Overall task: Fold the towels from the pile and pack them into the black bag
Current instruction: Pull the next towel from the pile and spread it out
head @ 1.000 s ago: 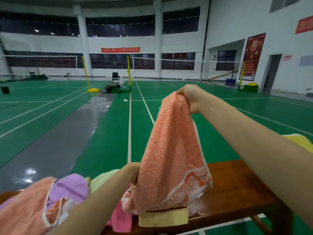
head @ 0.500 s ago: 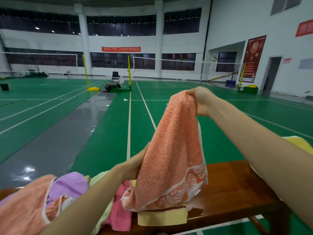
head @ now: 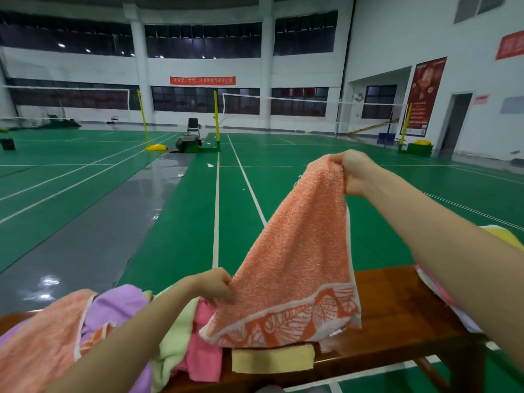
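An orange towel [head: 295, 268] with a white leaf-patterned border hangs in the air over the wooden bench [head: 397, 313]. My right hand [head: 354, 171] grips its top corner, raised high. My left hand [head: 215, 285] pinches the towel's left edge lower down, near the pile. The pile of towels [head: 119, 324] lies on the bench's left part: orange, purple, light green and pink ones. A folded yellow towel [head: 272, 358] lies at the bench's front edge, under the hanging one. No black bag is in view.
More cloth, yellow and pink [head: 504, 236], lies at the bench's right end behind my right arm. Beyond the bench stretches a green court floor [head: 198, 211] with white lines, net posts [head: 217, 120] and a chair far off.
My left hand has gone from an open touch to a pinch on the towel's left edge and pulled it leftward. The towel is spread wider. My right hand moved slightly right.
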A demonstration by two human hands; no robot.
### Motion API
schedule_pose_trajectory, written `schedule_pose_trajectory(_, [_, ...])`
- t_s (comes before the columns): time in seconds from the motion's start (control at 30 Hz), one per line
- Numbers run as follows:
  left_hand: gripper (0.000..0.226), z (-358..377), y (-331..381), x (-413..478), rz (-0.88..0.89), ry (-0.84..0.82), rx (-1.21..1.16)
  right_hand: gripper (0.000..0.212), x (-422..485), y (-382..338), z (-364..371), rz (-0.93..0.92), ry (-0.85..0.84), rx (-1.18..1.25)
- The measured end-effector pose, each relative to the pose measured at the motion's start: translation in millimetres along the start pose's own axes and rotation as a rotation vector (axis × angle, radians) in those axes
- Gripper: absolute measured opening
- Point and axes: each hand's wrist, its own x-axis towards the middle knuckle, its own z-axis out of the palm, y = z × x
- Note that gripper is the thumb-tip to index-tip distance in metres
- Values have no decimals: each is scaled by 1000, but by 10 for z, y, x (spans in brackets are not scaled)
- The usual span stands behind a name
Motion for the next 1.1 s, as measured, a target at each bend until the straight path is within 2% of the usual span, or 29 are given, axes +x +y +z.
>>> schedule_pose_trajectory(0.1, [25, -62, -55, -25, -64, -37, 93, 15, -2, 36, -93, 5, 36, -53])
schedule_pose_trajectory(0.2, [20, -119, -87, -56, -52, -34, -69, 7, -9, 71, -218, 13, 128, -136])
schedule_pose_trajectory(0.3, [20, -146, -52, -95, -38, -84, -288, 19, 13, 129, -352, 16, 207, -270])
schedule_pose_trajectory(0.43, [18, -139, -38, -103, -72, -117, -401, 45, 29, 179, -473, 14, 271, -334])
schedule_pose_trajectory(0.5, [21, -134, -73, -108, -102, -182, -428, 51, 27, 185, -518, 17, 275, -358])
schedule_pose_trajectory(0.57, [32, -111, -96, -120, -87, -242, -535, 52, 8, 189, -538, 8, 263, -385])
schedule_pose_trajectory(0.7, [68, -116, -145, -99, -8, -342, -859, 54, -19, 196, -530, -33, 223, -401])
schedule_pose_trajectory(0.77, [80, -101, -119, -115, -45, -508, -858, 55, -23, 192, -493, -71, 204, -380])
schedule_pose_trajectory(0.83, [86, -8, -89, -91, -109, -608, -744, 56, -23, 176, -446, -104, 188, -349])
schedule_pose_trajectory(0.9, [76, 126, -31, -96, -184, -563, -674, 55, -18, 150, -388, -131, 162, -318])
schedule_pose_trajectory(1.0, [25, 321, 15, -47, -268, -438, -558, 48, -32, 98, -277, -181, 106, -303])
schedule_pose_trajectory(1.03, [22, 343, 47, -66, -254, -420, -495, 47, -36, 85, -250, -195, 87, -303])
schedule_pose_trajectory(1.1, [35, 354, 264, -284, -207, -340, -496, 49, -58, 67, -214, -205, 54, -311])
